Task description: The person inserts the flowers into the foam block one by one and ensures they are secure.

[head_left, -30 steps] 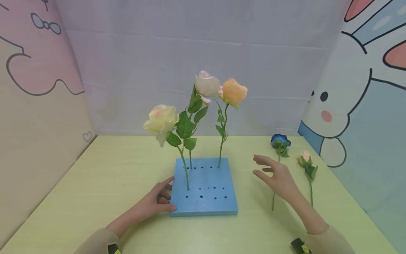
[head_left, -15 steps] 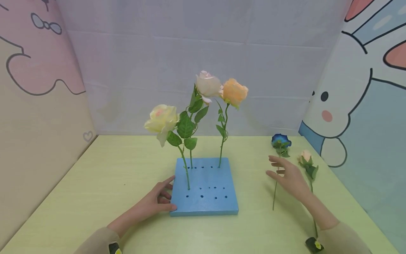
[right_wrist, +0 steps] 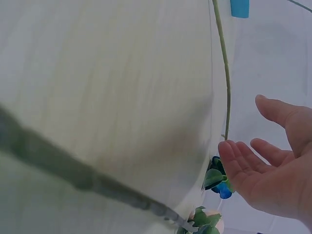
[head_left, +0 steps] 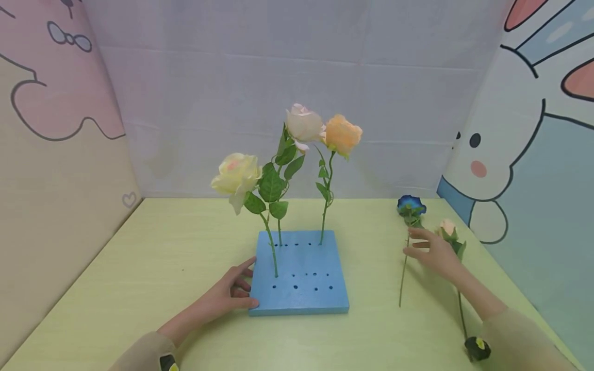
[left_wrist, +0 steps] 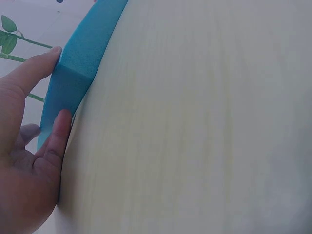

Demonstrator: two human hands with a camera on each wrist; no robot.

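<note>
My left hand [head_left: 229, 292] rests against the left side of a blue foam board [head_left: 306, 265] with small holes, thumb at its front corner. In the left wrist view, the thumb and fingers touch the board's edge [left_wrist: 80, 68]. Three roses stand in the board: a yellow rose [head_left: 236, 175], a pale pink rose [head_left: 303, 123] and an orange rose [head_left: 342, 135]. At the right, my right hand [head_left: 436, 252] is over the stem of a lying blue rose [head_left: 411, 205]. Its fingers are parted and hold nothing; in the right wrist view, the fingertips [right_wrist: 225, 148] overlap that stem [right_wrist: 227, 83].
A peach rose [head_left: 448, 229] lies right of the blue one, its stem partly under my right forearm. All this is on a pale yellow table [head_left: 195, 232]. A white cloth [head_left: 185, 103] hangs behind, and cartoon-printed panels [head_left: 547, 216] stand at both sides.
My right hand has moved right, from beside the blue rose's stem to over it. My left hand, the board and the roses look unchanged.
</note>
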